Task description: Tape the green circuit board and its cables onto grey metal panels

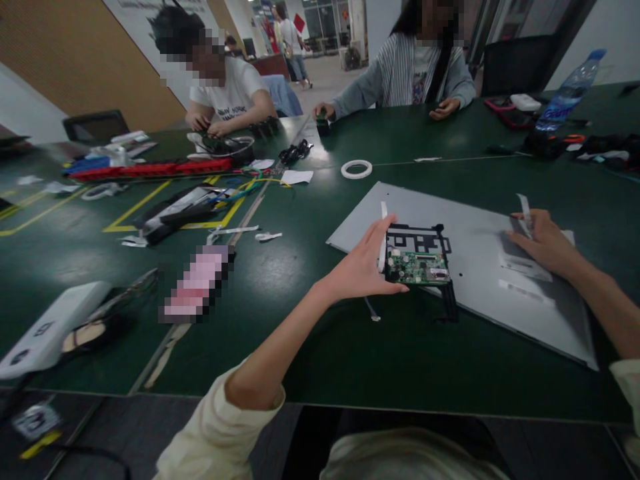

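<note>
Green board [419, 268] ran longways from left hand [357, 267] toward right hand [545, 243].
Left fingers gripped it, wide apart; right ones pinched white strip [525, 208].

One head-worn camera looks forward and down across the green table [320, 367].
</note>
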Tool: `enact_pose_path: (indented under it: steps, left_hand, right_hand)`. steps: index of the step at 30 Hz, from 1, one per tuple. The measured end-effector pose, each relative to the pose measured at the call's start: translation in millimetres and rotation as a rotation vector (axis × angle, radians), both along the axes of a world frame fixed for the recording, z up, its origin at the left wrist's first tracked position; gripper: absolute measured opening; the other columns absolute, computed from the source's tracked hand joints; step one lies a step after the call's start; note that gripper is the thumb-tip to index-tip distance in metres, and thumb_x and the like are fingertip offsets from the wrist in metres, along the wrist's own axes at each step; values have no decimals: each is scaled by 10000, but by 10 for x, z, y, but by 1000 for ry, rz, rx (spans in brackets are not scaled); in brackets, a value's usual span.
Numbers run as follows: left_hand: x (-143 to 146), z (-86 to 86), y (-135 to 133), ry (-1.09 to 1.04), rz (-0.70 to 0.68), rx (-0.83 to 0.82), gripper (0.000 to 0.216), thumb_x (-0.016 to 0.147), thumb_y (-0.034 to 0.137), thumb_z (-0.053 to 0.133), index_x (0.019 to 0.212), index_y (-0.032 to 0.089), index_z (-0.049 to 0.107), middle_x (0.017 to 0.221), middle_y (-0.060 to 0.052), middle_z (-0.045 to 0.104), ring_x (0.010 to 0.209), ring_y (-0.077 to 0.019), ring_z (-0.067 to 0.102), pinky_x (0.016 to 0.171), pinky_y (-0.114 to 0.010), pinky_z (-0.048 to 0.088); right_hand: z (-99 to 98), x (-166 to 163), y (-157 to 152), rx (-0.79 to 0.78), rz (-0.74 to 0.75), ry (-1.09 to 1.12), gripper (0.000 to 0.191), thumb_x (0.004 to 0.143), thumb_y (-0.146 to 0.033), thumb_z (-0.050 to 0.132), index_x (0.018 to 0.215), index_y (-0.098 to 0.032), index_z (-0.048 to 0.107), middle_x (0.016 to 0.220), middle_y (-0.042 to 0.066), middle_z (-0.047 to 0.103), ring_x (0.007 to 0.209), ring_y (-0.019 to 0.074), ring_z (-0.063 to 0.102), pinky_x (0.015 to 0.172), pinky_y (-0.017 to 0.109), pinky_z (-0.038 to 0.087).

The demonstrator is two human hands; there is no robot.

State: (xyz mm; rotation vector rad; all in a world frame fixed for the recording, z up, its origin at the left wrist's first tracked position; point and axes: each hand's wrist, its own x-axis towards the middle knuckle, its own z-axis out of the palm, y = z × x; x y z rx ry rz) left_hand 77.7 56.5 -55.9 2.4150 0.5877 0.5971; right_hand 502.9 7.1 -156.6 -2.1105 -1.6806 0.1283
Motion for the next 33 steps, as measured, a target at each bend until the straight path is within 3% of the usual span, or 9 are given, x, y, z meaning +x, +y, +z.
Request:
enact_pose_path:
  steps: [13,19,33]
  left_hand:
    - [35,-118,4,50,-12,-59,1095,613,529,716,1450,189,99,1495,-158,179,1378,-344,196,1137,-511,200]
    - [44,-264,7,102,-26,-109,1118,604,570,709,1447,168,95,1485,-174,201,1374,-342,212,1132,-506,211]
    - [58,-302,-16,138,4,-110,1075,627,552,689,1445,142,125,1486,-179,199,1369,-337,229,1128,-489,222]
  right_hand:
    - [133,-608,-16,12,360,82,533,859,-527,459,1307,-247,393,1191,116,482,1072,277,502,934,414,397]
    - [126,-627,-11,13,368,87,552,843,-543,471,1314,-271,376,1183,112,503,1045,297,516,890,457,429]
    - [135,-643,-1,47,428,50,543,844,-510,485,1310,-257,368,1247,107,493,1104,291,502,944,478,405]
